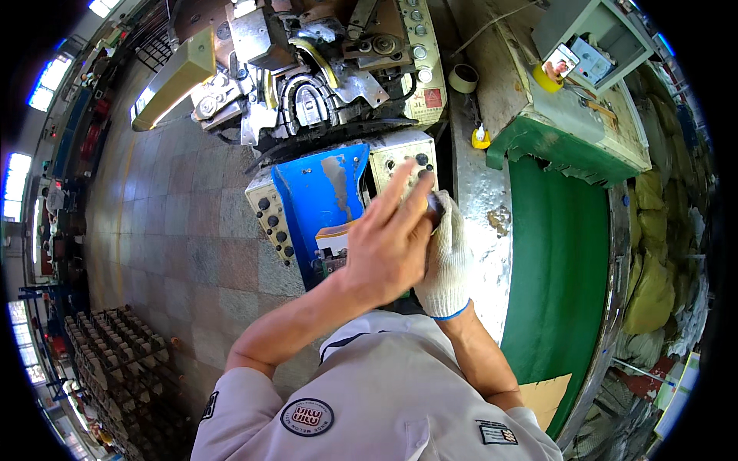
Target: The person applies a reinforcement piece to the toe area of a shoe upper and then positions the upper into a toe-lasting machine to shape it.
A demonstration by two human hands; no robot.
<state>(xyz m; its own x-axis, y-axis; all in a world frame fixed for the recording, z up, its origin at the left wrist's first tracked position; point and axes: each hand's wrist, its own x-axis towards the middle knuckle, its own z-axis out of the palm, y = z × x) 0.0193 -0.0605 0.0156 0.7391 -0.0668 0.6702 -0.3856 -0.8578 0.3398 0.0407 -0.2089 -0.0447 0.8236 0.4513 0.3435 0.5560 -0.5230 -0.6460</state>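
My left hand [387,250], bare and slightly blurred, reaches across my chest with its fingers stretched out and apart. It overlaps my right hand [448,257], which wears a white knitted glove with a blue cuff edge. A small dark, rounded thing [438,207] shows at the top of the glove, beside the left fingertips; its kind cannot be made out. The right fingers are mostly hidden but look curled around it. Both hands are in front of a machine's cream control panel [403,157] with dark knobs and a blue metal cover [311,180].
Ahead stands the machine head [311,100] with metal plates and a curved clamp. At right are a green-topped bench [561,253], a worn cabinet [573,142], a phone [561,61] and a yellow tape roll [547,78]. A rack [115,353] stands at lower left.
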